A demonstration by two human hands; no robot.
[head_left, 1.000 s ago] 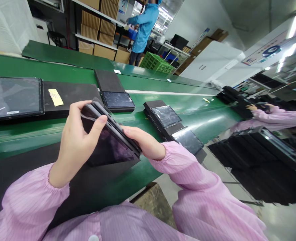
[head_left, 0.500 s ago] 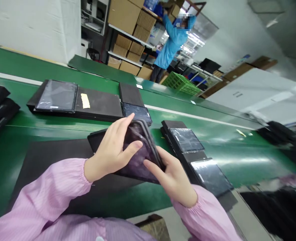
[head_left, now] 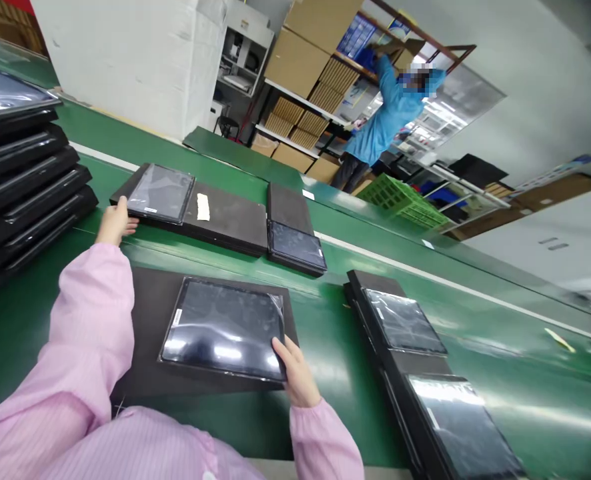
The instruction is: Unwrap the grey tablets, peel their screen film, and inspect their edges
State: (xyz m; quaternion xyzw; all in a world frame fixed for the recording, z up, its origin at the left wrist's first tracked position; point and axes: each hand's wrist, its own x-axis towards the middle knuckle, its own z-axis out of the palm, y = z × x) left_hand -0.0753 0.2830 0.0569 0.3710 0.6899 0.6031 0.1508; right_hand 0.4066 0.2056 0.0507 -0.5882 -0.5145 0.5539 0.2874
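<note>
Green tabletop [head_left: 330,393], carrying dark slabs and screen panels. At its left, a stack of slabs [head_left: 35,193] rises unevenly, its edges out of line, near the left hand; a knock from wrist or sleeve could plausibly make it slide. To the right, two panels, an upper one [head_left: 403,320] and a nearer one [head_left: 470,427], rest on slabs set aslant; a swinging right elbow might shift them.

Centre: the near panel [head_left: 225,330] lies flat on a dark pad [head_left: 148,320], its right edge close to the pad's end. A sideways push there could carry it over the border, and a one-sided lift could twist it. Beyond, a far panel [head_left: 160,193] sits on the left end of a far slab [head_left: 230,223]; a tug at its corner might drag panel and slab together.

The hands are well apart. The right hand [head_left: 298,373] is closed on the near panel's right edge, thumb on the face, where pressure could smear or wrinkle the glossy film. The left hand [head_left: 114,223] is at the far panel's near left corner; whether it grips panel or slab cannot be told.

Smallest: a paper slip [head_left: 203,207], seemingly easy to dislodge if the far slab is jolted.
</note>
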